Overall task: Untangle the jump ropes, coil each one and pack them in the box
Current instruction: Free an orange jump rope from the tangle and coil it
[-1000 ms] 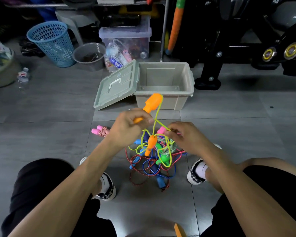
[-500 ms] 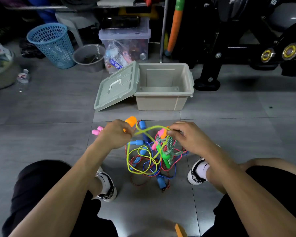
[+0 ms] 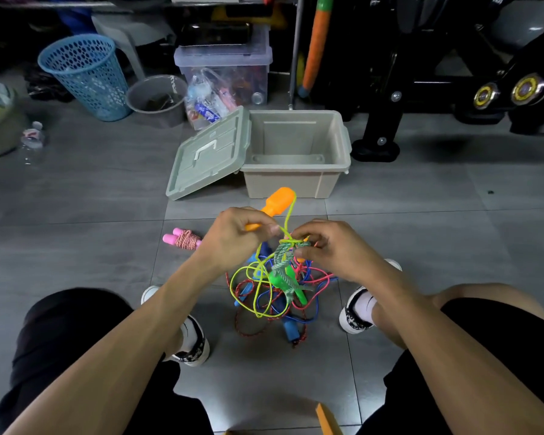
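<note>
Head view, left hand: the left hand is curled round the shaft of an orange handle, whose thick end sticks up and away above the knuckles; the gripped part is hidden in the fist.
Head view, right hand: the right hand pinches a knot of yellow-green cord and teal braided rope between thumb and fingertips; which strand it truly holds cannot be told.
Tangle: the jump rope tangle hangs from both hands down to the floor between the person's two shoes, with yellow-green, blue, red and pink loops crossing.
Hard to make out: a green handle and a blue handle show in the mass, but which cord joins which is unclear; other handles are partly buried.
Coiled rope: a pink-handled rope lies wound up on the floor just left of the left hand, its right end hidden behind the wrist.
Box: the beige box stands open beyond the hands, and its lid leans against its left side.
Cut off: an orange object is clipped by the lower edge; what it is cannot be told.
</note>
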The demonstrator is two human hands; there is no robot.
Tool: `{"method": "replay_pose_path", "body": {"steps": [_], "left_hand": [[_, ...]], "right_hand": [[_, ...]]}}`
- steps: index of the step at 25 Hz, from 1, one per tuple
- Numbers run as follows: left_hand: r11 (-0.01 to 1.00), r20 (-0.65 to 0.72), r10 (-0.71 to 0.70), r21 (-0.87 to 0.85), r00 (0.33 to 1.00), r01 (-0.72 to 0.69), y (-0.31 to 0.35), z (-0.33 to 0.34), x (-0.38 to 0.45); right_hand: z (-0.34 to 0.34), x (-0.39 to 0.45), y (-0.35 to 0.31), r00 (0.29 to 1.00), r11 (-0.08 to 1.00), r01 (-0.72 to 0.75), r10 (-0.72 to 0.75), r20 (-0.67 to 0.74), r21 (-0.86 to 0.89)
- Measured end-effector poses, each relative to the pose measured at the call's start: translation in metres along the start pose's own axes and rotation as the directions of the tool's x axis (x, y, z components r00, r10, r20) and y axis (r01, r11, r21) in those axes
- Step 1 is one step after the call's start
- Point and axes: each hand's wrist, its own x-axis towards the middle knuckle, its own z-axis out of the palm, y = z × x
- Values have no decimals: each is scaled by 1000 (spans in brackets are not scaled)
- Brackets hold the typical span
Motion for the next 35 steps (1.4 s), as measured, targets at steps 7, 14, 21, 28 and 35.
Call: {"method": "replay_pose_path", "body": {"steps": [7, 14, 21, 28, 35], "left_hand": [[965, -158, -212, 120, 964, 232, -14, 1, 8], [920, -216, -342, 122, 915, 372, -33, -14, 18], [953, -160, -140, 245, 977, 177, -28, -6, 14], [957, -120, -109, 257, 987, 137, -26, -10, 13], [914, -25, 341, 245, 940, -325, -4, -11, 2]], "right_hand": [[-6, -4, -9, 997, 998, -56, 54, -46, -32], [-20, -10, -6, 997, 991, -70, 64, -47, -117], [-19, -15, 3, 979, 894, -167, 201, 40, -416], [-18, -9, 7, 952, 905, -291, 306, 0, -309], [-3, -1, -6, 982, 964, -185, 186, 12, 190]]}}
